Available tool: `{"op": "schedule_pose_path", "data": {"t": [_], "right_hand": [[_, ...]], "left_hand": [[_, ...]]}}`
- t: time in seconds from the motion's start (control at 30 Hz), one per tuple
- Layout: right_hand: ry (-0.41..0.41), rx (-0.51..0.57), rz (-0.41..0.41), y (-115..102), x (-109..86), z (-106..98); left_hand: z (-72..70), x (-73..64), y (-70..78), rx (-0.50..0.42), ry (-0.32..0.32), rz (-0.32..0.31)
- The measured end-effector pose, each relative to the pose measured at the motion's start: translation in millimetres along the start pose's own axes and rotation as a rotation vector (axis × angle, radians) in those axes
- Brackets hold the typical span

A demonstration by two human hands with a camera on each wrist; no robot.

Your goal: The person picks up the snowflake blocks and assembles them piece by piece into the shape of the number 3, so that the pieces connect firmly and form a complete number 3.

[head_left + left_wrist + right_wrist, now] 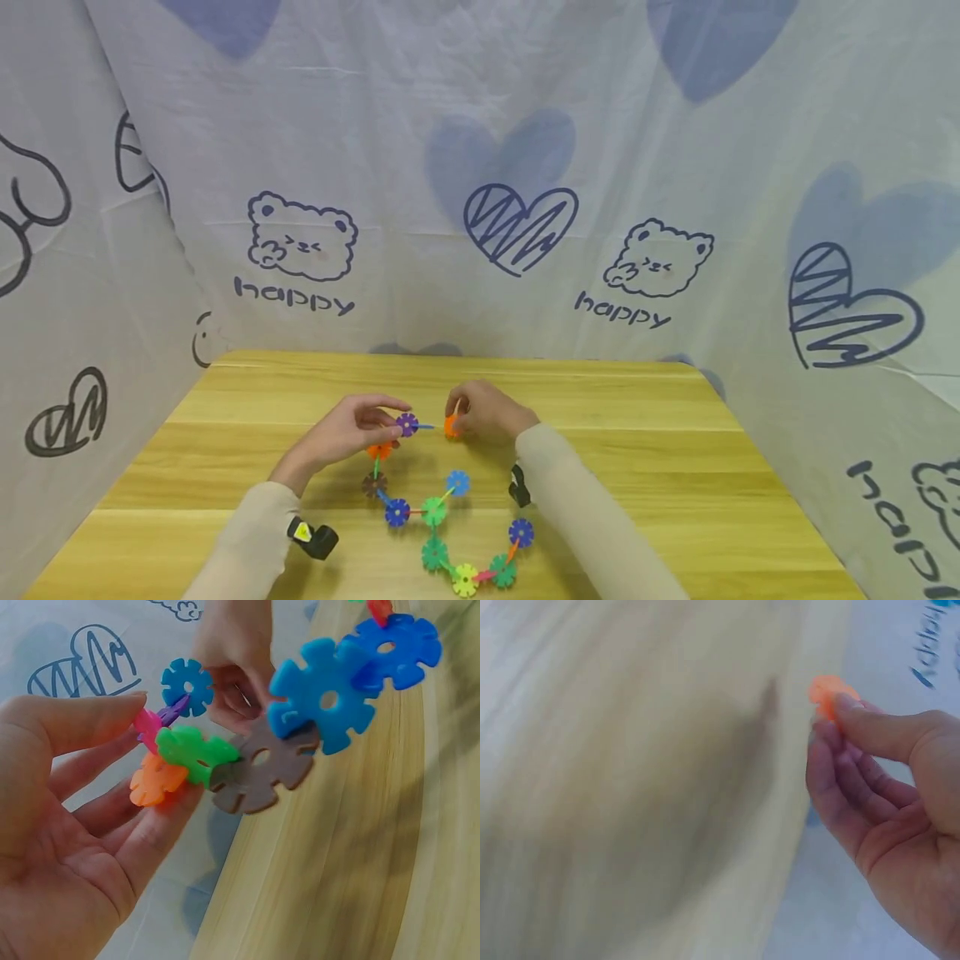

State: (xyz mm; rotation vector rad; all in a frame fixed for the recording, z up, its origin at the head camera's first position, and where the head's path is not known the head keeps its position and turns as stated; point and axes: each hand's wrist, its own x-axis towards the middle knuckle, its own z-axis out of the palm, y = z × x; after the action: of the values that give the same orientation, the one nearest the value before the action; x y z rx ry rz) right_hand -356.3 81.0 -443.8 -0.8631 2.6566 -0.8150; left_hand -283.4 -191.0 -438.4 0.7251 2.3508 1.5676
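My left hand (348, 433) pinches one end of a chain of interlocking plastic snowflake discs (433, 511). In the left wrist view, the thumb lies against a pink disc (148, 729), with green (187, 754), orange (157, 780) and brown (262, 766) discs close by. A purple disc (407, 424) and a blue disc (187, 688) stick out from this end toward the right hand. My right hand (487, 410) pinches a single orange snowflake disc (830, 694) between thumb and fingers. A small gap separates that disc from the chain's blue tip.
The chain curves toward me over the wooden table (637, 500), through a yellow disc (465, 580) to a dark blue disc (521, 532) near the right forearm. Black wrist cameras (318, 540) sit on both wrists. A printed white cloth (420, 275) hangs behind and at both sides.
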Motion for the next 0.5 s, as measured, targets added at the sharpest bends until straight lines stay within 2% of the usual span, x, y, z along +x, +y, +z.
{"op": "schedule_pose_path", "data": {"t": [0.27, 0.4, 0.5], "right_hand": [[0.026, 0.347, 0.033, -4, -17.6, -26], [0.021, 0.448, 0.046, -8, -26.1, -29], [0.016, 0.484, 0.032, -10, -31.0, -30]], "left_hand": [[4.6, 4.2, 2.2, -0.018, 0.048, 0.022], [8.1, 6.5, 5.9, -0.025, 0.072, 0.017], [10.4, 7.7, 8.3, -0.03, 0.091, 0.005]]}}
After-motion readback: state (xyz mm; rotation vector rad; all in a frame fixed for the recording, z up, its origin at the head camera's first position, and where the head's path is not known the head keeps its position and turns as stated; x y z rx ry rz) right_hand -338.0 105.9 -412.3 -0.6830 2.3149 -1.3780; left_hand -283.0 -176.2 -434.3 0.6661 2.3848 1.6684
